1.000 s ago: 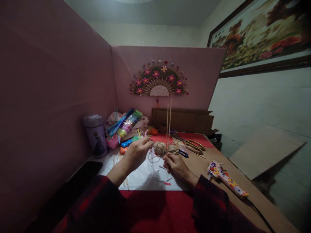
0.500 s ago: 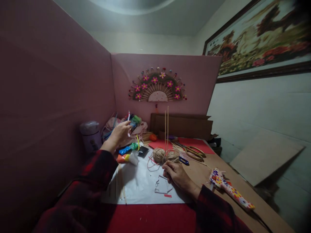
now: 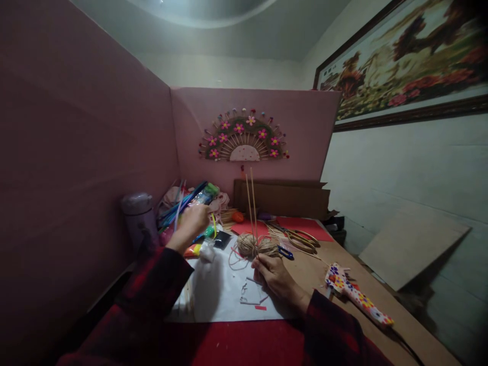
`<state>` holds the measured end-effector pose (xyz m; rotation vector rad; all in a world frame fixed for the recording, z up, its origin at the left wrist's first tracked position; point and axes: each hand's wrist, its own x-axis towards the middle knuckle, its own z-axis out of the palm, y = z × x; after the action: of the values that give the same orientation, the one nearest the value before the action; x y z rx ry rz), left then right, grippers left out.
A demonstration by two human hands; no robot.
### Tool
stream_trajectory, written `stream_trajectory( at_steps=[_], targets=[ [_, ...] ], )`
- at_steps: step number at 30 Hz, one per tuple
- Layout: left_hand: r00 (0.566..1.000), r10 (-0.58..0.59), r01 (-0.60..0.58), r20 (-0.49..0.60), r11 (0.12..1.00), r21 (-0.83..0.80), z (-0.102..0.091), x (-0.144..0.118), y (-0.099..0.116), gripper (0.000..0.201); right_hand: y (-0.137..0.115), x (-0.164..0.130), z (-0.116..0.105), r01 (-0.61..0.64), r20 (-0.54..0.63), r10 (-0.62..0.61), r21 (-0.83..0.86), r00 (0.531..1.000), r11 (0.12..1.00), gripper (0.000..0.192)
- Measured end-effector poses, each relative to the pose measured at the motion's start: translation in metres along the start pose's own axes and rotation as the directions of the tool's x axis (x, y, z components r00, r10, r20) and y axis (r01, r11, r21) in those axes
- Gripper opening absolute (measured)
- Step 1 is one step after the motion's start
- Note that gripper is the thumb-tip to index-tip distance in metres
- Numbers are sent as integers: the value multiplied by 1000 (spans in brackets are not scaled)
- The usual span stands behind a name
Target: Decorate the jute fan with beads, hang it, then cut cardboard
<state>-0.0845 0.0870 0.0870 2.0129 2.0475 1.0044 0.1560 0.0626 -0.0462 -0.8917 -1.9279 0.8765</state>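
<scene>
My right hand (image 3: 272, 274) pinches two thin bamboo sticks (image 3: 251, 203) near their lower ends, and they stand nearly upright, tilted a little left. Behind it lies a ball of brown twine (image 3: 247, 245) with a loose strand. My left hand (image 3: 193, 222) is closed over the craft supplies at the back left; its fingertips face away, so whatever they grip is hidden. Left of that hand a pale, straw-like strip (image 3: 178, 209) leans on the blue strips (image 3: 198, 194). Clay packets (image 3: 192, 250) sit just below the hand.
A flowered glue gun (image 3: 356, 295) with its cord lies at the right. Gold-handled scissors (image 3: 303, 240) and blue snips (image 3: 285, 252) rest behind the twine. A lidded bottle (image 3: 139, 218) stands at the left. White paper (image 3: 213, 300) carries a small white outline (image 3: 253, 292).
My left hand has lowered and closed; the pale strip that was in it no longer shows there. The sticks in my right hand have tilted left. The view has shifted slightly.
</scene>
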Motion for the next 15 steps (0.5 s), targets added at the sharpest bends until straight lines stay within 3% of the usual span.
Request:
stream_trajectory(
  at_steps=[3,6,11,15],
  targets=[
    [984,112,-65,138,951,-302,37,-31,29,19,-1,-1,-2,31,34,-29,-52,999,998,32],
    [973,154,-52,169,869,-492,61,-57,47,19,-4,-2,-4,51,67,-45,-91,997,995,34],
    [966,170,-25,194,810,-586,63,-67,52,20,-8,-3,-4,32,85,-25,-74,996,997,31],
    [958,177,-39,226,860,-509,57,-62,50,28,-10,-3,-4,4,65,-2,-42,998,999,33]
  ],
)
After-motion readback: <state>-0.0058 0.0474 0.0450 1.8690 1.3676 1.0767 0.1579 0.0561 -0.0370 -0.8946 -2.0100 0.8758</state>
